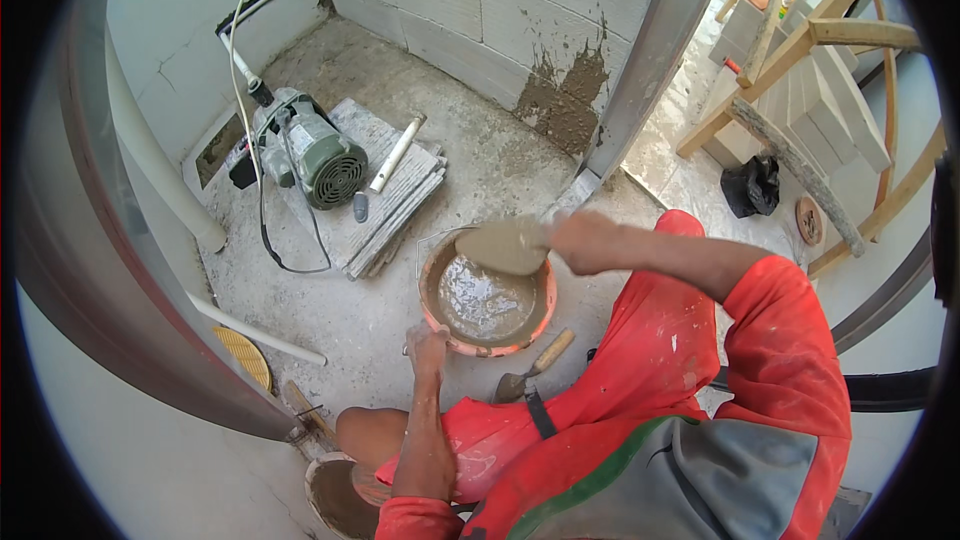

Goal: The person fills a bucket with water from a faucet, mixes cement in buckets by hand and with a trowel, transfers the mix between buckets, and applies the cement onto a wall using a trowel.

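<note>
In front of me stands an orange bucket [551, 307] with wet grey mortar [487, 300] in it. My left hand [427, 349] grips the bucket's near left rim. My right hand [589, 241] is shut around the handle of a trowel, which is hidden by the fingers. The mortar-coated trowel blade [504, 246] is slightly blurred and hangs over the bucket's far right part. Between the bucket and my leg lies a second trowel [553, 352] with a wooden handle.
A green electric water pump [319, 154] with a cable and pipe stands beside stacked slabs [397, 217]. Behind is a block wall [450, 0] with a mortar patch [566, 101]. Timber framing [787, 67] and a black bag [750, 186] are at right, another mortar container [319, 480] at lower left.
</note>
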### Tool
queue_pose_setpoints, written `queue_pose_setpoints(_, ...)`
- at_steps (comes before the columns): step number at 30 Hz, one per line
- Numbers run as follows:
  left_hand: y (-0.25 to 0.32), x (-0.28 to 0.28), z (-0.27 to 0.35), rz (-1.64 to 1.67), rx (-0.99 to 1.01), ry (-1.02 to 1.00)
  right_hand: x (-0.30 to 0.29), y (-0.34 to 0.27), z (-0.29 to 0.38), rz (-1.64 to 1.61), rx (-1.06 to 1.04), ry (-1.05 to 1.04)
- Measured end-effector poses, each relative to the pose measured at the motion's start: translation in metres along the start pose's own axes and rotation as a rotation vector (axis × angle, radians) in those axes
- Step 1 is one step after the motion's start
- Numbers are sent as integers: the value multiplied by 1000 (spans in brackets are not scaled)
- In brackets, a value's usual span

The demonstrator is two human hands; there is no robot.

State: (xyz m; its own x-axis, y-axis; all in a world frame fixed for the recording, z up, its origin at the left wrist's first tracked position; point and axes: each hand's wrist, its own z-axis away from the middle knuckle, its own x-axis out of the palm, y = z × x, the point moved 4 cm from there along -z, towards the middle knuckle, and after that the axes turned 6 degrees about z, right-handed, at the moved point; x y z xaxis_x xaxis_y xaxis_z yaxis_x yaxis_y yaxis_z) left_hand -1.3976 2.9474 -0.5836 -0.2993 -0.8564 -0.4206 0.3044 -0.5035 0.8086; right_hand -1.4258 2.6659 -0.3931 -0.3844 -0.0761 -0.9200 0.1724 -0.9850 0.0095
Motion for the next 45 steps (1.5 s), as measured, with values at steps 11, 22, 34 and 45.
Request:
queue_pose_setpoints(11, 3, 4, 3, 112, 141, -18, 80, -16, 9, -179, 130, -15)
queue_pose_setpoints(22, -20, -2, -16, -250, 152, -13, 77, -12, -3, -383, -85, 149)
queue_pose_setpoints(34, -63, 4, -30, -248, 174, -65, -36, 154, -58, -226, 434, 537)
queue_pose_setpoints(45, -18, 0, -21, -276, 278, -27, -10, 62, -4, -73, 43, 22)
